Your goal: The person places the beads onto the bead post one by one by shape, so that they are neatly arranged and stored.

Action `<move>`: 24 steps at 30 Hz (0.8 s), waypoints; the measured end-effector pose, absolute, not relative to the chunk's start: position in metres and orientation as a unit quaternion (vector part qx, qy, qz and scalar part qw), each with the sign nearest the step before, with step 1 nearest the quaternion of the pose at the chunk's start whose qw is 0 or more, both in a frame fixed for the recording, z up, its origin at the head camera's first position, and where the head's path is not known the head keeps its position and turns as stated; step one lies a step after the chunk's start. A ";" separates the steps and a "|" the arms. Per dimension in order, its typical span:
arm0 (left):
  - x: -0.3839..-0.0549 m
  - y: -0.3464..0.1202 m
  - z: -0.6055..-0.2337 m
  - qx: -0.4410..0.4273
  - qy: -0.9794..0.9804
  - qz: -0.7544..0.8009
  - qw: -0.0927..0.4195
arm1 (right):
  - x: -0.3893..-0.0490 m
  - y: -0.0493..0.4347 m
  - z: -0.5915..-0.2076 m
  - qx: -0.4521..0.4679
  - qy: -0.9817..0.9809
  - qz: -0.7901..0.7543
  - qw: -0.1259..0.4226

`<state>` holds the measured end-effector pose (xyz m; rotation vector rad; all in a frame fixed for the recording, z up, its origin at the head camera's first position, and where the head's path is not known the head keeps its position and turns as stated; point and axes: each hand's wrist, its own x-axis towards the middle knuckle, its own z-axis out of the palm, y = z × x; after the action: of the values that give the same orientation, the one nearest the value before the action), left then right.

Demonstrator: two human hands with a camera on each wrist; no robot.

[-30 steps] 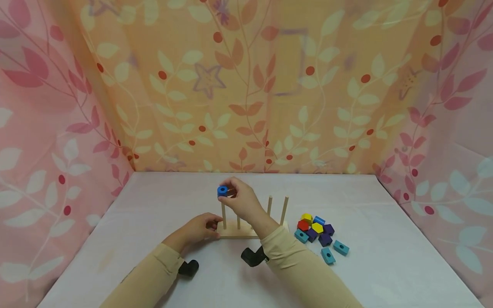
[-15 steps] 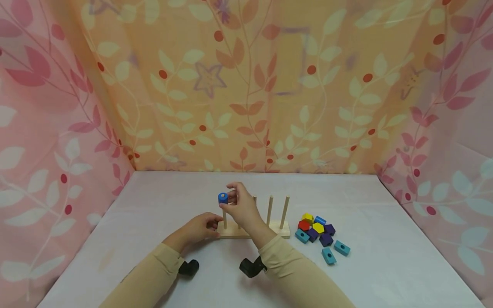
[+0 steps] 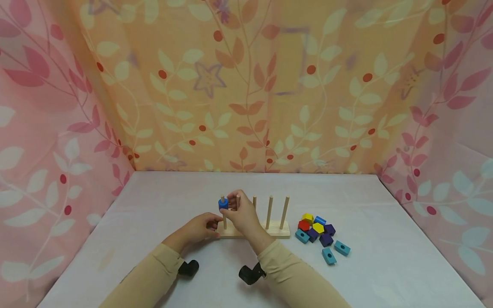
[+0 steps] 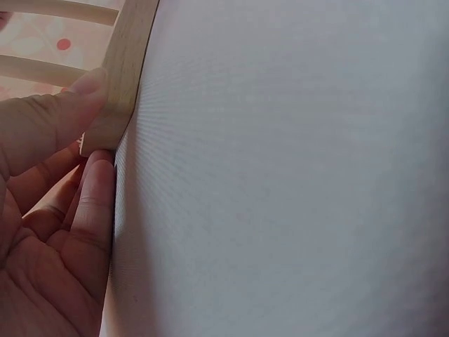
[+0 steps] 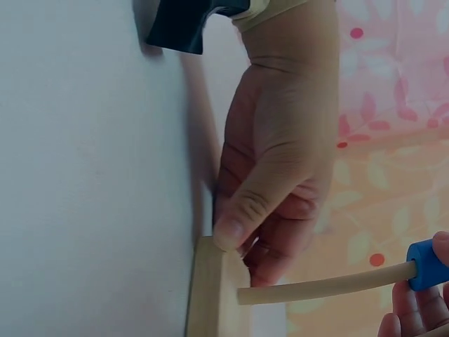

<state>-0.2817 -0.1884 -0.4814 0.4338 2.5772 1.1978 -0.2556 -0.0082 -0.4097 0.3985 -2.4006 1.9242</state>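
Note:
A wooden peg stand [image 3: 272, 234] with a row of upright pegs stands mid-table. My left hand [image 3: 198, 226] holds its left end, and in the left wrist view the thumb [image 4: 88, 84] lies on the base with fingers against the end. Between thumb and fingers, my right hand [image 3: 246, 216] pinches a blue bead [image 3: 223, 204]. The bead is threaded on the leftmost peg [image 3: 225, 222], a little below its tip, as the peg entering the bead [image 5: 424, 265] in the right wrist view also shows. My right hand hides parts of the middle pegs and base.
Right of the stand lies a loose group of beads: a red one [image 3: 303, 225], yellow ones [image 3: 318, 228], purple ones [image 3: 326, 240], teal ones [image 3: 342, 248] and another blue one [image 3: 320, 220]. A patterned cloth wall [image 3: 246, 128] rises behind the white table [image 3: 173, 192].
My right hand has lowered the blue bead from the leftmost peg's top so that the peg tip now pokes out above it. My left hand has stayed at the stand's end.

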 end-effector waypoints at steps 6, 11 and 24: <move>-0.279 -0.188 -0.478 0.154 0.885 0.418 0.133 | -0.254 -0.008 -0.420 0.118 -0.783 0.610 0.017; -0.277 -0.189 -0.478 0.159 0.883 0.421 0.131 | -0.256 -0.007 -0.433 0.106 -0.778 0.619 -0.010; -0.279 -0.190 -0.480 0.169 0.877 0.430 0.128 | -0.256 -0.008 -0.459 0.081 -0.781 0.619 -0.035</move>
<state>-0.2791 -0.1904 -0.4796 0.4920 2.5522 1.2514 -0.2559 -0.0077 -0.4594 0.2612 -2.5078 1.9880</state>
